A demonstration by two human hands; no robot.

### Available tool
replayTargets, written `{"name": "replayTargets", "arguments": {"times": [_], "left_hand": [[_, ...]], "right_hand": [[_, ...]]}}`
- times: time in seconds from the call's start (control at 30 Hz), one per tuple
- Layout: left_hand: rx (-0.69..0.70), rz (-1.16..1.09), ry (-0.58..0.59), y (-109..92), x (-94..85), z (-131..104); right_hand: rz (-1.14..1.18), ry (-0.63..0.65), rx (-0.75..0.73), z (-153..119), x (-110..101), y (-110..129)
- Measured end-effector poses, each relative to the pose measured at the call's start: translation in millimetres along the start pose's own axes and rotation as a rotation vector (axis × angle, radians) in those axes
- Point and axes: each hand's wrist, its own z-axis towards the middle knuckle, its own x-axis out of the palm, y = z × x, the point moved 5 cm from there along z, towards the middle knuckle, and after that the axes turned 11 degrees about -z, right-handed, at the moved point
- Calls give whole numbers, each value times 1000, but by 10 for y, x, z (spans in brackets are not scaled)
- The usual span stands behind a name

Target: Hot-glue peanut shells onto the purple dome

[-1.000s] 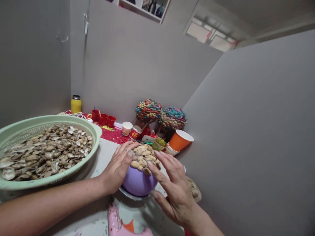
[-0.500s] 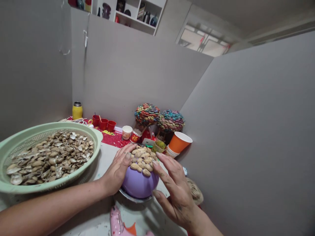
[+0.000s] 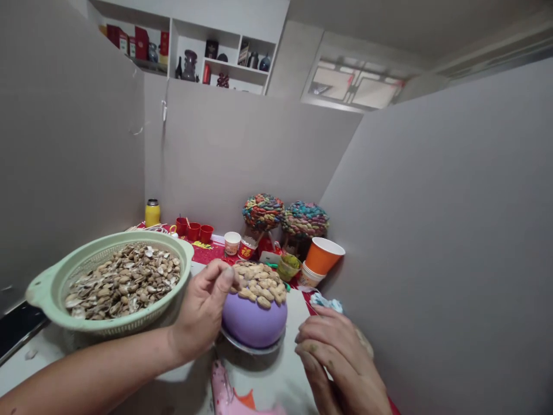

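A smooth purple dome sits on a shallow metallic-looking dish, its top covered with peanut shells. My left hand is at the dome's left side, thumb and fingers bent together by the edge of the shells; whatever is between the fingertips is too small to make out. To the right, apart from the dome, my right hand has loosely curved fingers, and I see nothing in it. A pink glue gun with an orange trigger lies in front of the dome, partly cut off by the frame.
A green basket full of shells stands at left. Behind are red cups, paper cups, two colourful ball-topped pieces, an orange cup and a yellow bottle. Grey partitions enclose the table.
My right hand has moved off the shells, down and to the right, its fingers drawing closer together. My left fingers have bent inward. The view has tilted up and shifted left.
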Motion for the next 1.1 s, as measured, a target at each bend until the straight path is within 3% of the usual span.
{"name": "replayTargets", "arguments": {"times": [0.13, 0.37, 0.47, 0.6, 0.77, 0.9, 1.1], "left_hand": [[35, -21, -8, -255, -107, 63], [37, 125, -17, -594, -336, 70], [16, 146, -33, -741, -400, 62], [-48, 172, -46, -943, -507, 92], [-50, 318, -12, -1162, -690, 119], [-32, 428, 4, -1206, -782, 74], [6, 401, -42, -1247, -904, 91]], "right_hand": [[105, 77, 18, -145, -37, 76], [287, 618, 287, -651, 248, 264], [214, 851, 297, -852, 406, 361], [152, 1006, 272, -953, 581, 419], [188, 1064, 271, -866, 683, 497], [170, 1067, 274, -818, 712, 576], [391, 874, 453, -714, 565, 561]]}}
